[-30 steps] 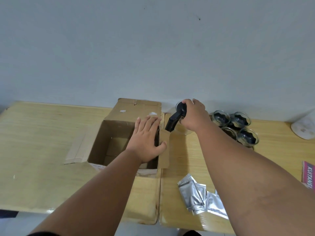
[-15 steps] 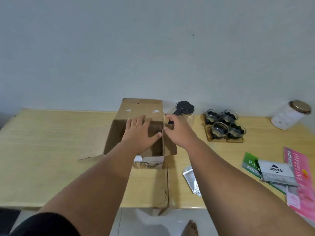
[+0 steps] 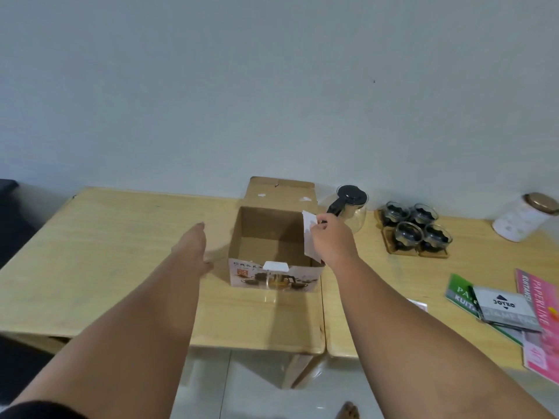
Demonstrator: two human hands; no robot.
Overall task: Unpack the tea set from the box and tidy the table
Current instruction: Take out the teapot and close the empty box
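Observation:
The open cardboard box [image 3: 273, 278] with a tea-set picture on its front stands mid-table, and no contents show inside. My right hand [image 3: 331, 240] pinches the box's upright right flap [image 3: 308, 237], whose white side faces me. My left hand [image 3: 195, 249] stretches out flat beside the box's left wall, fingers extended, holding nothing visible. A glass teapot [image 3: 352, 207] with a black lid and handle stands just right of the box. Several glass cups [image 3: 414, 231] sit on wooden coasters further right.
A white jar with a gold lid [image 3: 523, 219] stands at the far right. Green and pink booklets [image 3: 537, 309] and a grey pouch [image 3: 503, 306] lie near the right front edge. Two wooden tables [image 3: 121, 267] meet in a seam under my right arm, against the wall.
My right hand left the teapot handle and took hold of the box's right flap. My left hand came off the box top and moved to its left side. The view pulled back.

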